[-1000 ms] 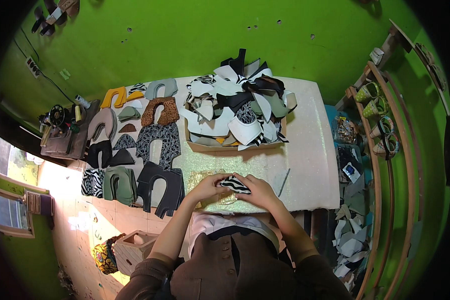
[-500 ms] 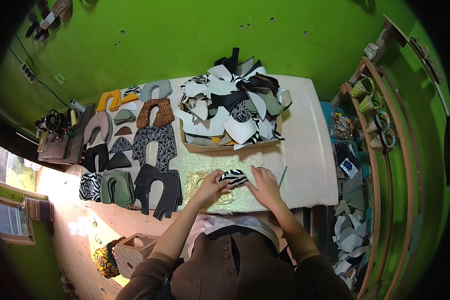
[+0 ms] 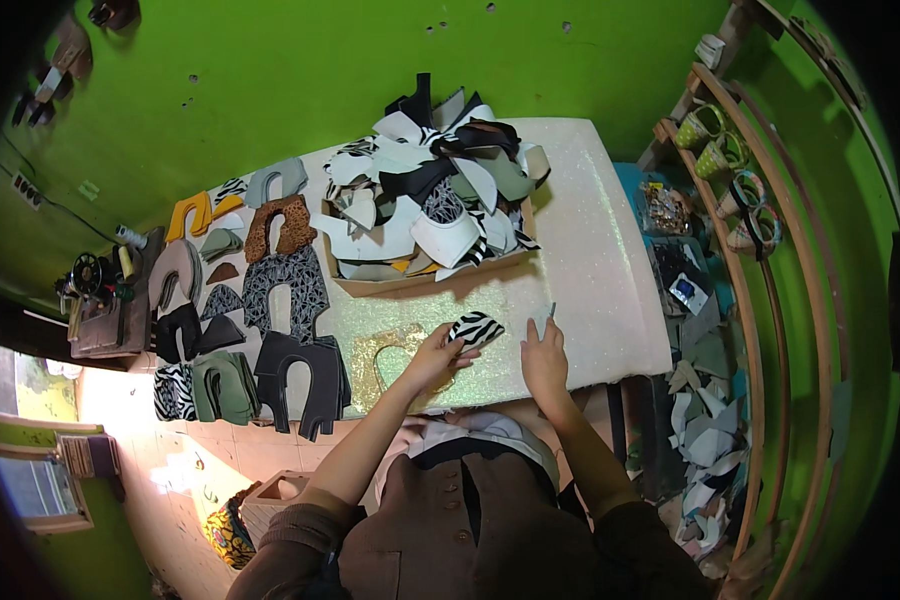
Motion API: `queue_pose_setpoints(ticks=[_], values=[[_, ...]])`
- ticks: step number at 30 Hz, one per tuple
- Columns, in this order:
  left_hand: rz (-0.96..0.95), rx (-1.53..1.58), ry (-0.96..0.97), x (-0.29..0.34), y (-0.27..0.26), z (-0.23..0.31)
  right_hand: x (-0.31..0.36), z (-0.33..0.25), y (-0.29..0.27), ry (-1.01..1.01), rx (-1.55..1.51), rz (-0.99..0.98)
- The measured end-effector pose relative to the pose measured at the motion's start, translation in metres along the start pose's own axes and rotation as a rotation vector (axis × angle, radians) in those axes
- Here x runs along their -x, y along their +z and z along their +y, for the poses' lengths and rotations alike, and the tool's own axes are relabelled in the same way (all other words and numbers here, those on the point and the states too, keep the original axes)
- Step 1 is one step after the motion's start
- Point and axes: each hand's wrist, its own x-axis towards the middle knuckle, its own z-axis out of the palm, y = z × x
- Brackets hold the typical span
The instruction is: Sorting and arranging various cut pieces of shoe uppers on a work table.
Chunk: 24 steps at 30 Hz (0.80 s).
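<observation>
My left hand point(image 3: 432, 358) is closed on a zebra-striped piece of sheet material point(image 3: 477, 330), holding it by its left end above the table. The piece is curved, black and white. My right hand point(image 3: 544, 365) is lowered to the table on the right, fingers stretched forward and a little apart. At its fingertips lies a thin grey pen-like stick point(image 3: 553, 310), its lower part covered by the fingers. Under and beside my left hand lies a glittery gold sheet with a U-shaped cutout point(image 3: 369, 365).
A cardboard box point(image 3: 400, 286) heaped with cut pieces stands at the back. Stacks of U-shaped pieces point(image 3: 282, 285) line the table's left side. A sewing machine point(image 3: 92, 275) stands far left. Scraps point(image 3: 710, 450) and a wooden rack point(image 3: 745, 270) with small shoes are at right.
My right hand has left the striped piece and moved right onto the thin stick. My left hand keeps the piece, now turned and lifted slightly. The whole view has shifted.
</observation>
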Motion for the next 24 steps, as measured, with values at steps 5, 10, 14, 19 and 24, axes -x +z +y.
queue_pose_setpoints(ticks=[5,10,14,19,24], values=[[0.007,-0.016,-0.029,0.001,0.010,0.010,-0.008,-0.002,-0.007,0.042,0.019,-0.041],[-0.002,0.063,-0.021,-0.001,0.009,0.011,-0.016,0.010,-0.013,-0.022,-0.024,0.043],[-0.027,0.119,-0.027,-0.002,0.004,0.013,-0.017,0.016,-0.025,0.081,-0.201,0.036],[-0.015,0.116,-0.036,0.008,0.008,0.021,-0.028,0.021,-0.053,-0.017,-0.224,0.179],[-0.051,0.181,-0.064,0.011,-0.002,0.018,-0.034,0.000,-0.068,-0.065,-0.847,-0.026]])
